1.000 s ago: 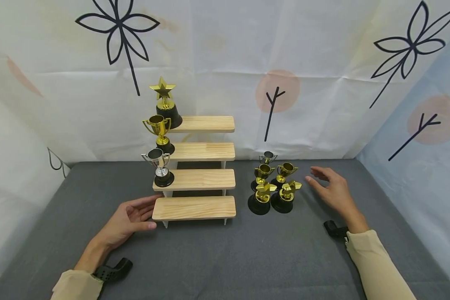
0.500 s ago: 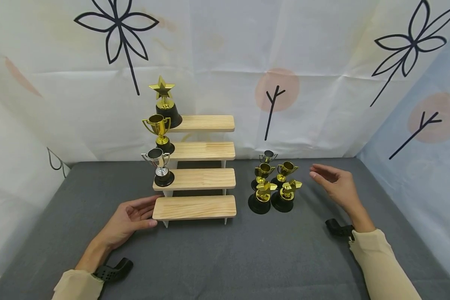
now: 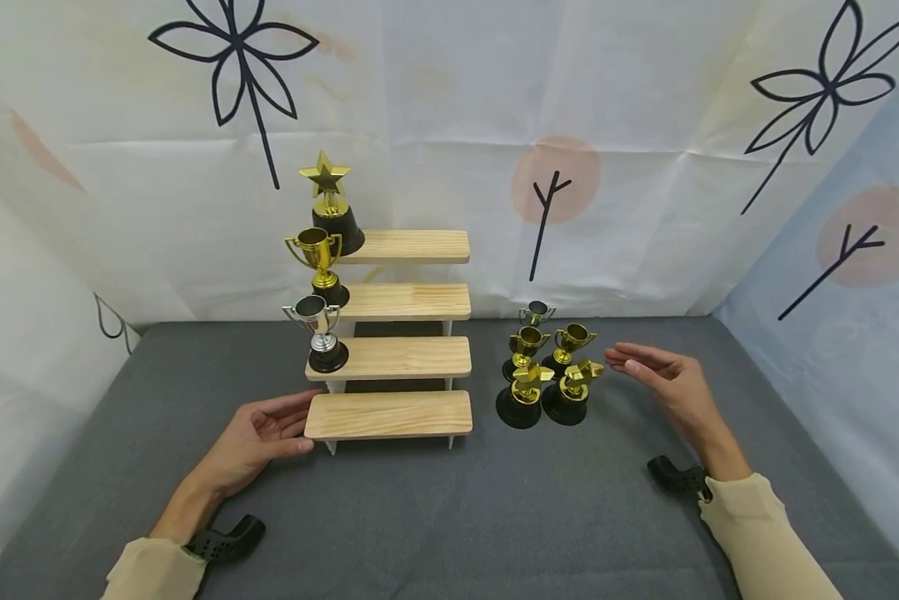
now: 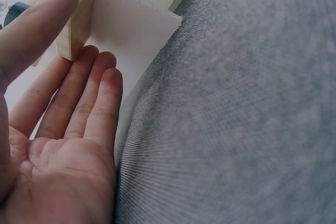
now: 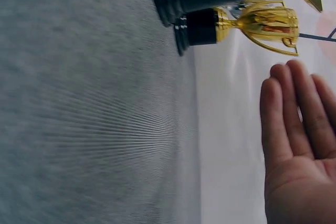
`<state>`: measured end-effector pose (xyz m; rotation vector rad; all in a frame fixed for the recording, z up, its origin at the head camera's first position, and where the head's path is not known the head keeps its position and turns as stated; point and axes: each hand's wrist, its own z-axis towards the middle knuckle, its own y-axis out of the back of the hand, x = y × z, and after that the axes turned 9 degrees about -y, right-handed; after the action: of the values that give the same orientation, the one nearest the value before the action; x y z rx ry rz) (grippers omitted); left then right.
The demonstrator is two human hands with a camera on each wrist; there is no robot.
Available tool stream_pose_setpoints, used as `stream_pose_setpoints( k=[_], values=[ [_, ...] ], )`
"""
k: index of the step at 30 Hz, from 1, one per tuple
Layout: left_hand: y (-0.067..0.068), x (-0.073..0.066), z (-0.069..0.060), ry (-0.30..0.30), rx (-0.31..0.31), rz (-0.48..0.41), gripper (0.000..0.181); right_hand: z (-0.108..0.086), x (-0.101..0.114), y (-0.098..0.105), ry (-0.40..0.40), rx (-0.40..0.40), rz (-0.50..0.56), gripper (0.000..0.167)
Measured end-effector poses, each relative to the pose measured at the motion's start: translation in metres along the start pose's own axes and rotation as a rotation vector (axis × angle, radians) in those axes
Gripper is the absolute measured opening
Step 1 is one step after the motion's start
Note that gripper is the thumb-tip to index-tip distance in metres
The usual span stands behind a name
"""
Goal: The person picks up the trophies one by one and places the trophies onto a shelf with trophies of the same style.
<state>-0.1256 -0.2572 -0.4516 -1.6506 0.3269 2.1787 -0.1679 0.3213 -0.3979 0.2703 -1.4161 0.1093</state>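
My left hand is at the left end of the lowest step of a wooden tiered stand, its fingers straight against the side. In the left wrist view the fingertips meet the step's end beside a white support panel. My right hand hovers right of a group of trophies, fingers extended, holding nothing. Nearest to it are a gold cup trophy and a gold star trophy. Another gold cup, another star trophy and a partly hidden silver cup stand beside them.
On the stand's left side, a gold star trophy tops the highest step, a gold cup the second and a silver cup the third. Grey cloth covers the table; a printed white curtain hangs behind.
My right hand has shifted slightly, its fingertips now lower and a little closer to the trophy group. The left hand and all the trophies stay in place.
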Motion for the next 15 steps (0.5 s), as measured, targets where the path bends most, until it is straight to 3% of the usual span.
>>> stream_pose_setpoints(
  k=[5, 15],
  values=[
    [0.001, -0.001, 0.000, 0.011, -0.015, -0.002, 0.072, -0.001, -0.008, -0.002, 0.068, 0.104, 0.084, 0.037],
    [-0.001, -0.002, 0.000, 0.004, -0.010, 0.002, 0.072, -0.001, -0.018, -0.011, -0.019, 0.068, -0.003, 0.042]
  ],
)
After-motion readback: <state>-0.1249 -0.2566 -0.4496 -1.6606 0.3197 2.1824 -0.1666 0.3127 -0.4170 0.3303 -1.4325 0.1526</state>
